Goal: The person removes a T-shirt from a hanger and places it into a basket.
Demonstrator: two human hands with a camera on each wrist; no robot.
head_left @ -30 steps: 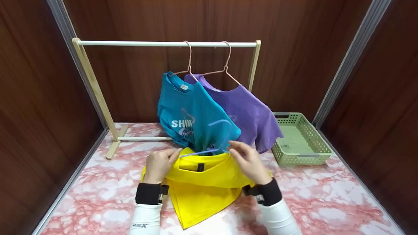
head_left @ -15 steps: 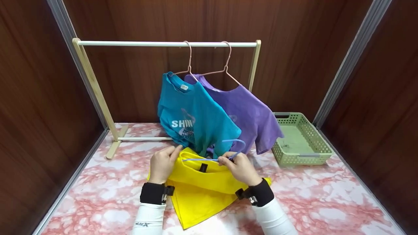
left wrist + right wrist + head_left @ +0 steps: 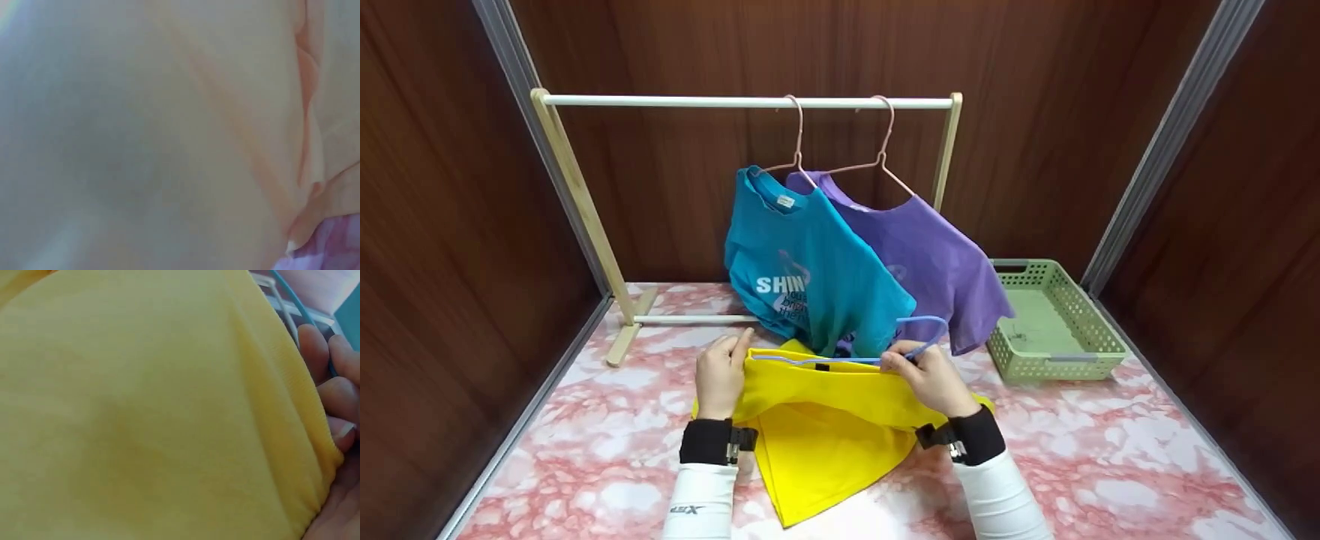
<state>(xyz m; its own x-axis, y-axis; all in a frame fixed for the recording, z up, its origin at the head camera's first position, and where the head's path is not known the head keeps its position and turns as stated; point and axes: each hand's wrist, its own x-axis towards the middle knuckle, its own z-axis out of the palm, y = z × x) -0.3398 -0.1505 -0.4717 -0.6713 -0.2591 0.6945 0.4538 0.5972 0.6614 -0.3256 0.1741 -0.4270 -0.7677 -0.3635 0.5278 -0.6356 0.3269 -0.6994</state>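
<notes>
A yellow T-shirt (image 3: 825,457) lies on the table, its neckline lifted toward the rack. My left hand (image 3: 721,377) grips the shirt at the left end of the neckline, thumb pointing up. In my right hand (image 3: 931,377) is a blue clothes hanger (image 3: 817,361), pinched near its hook, which sticks out up and right. The hanger's bar runs along the neckline, its left end at the shirt's left shoulder. Pale cloth fills most of the left wrist view. In the right wrist view, curled fingers (image 3: 340,396) hold the hanger beside the yellow collar edge.
Behind, a rack with a white rail (image 3: 660,100) carries a teal shirt (image 3: 840,262) and a purple shirt (image 3: 937,255) on pink hangers. A green basket (image 3: 1057,366) stands at the right. Brown panels close in the back and both sides.
The right hand has taken hold of the hanger near its hook, and the hook has swung right and down. The neckline is now stretched wider and flatter, with the hanger's left end farther left.
</notes>
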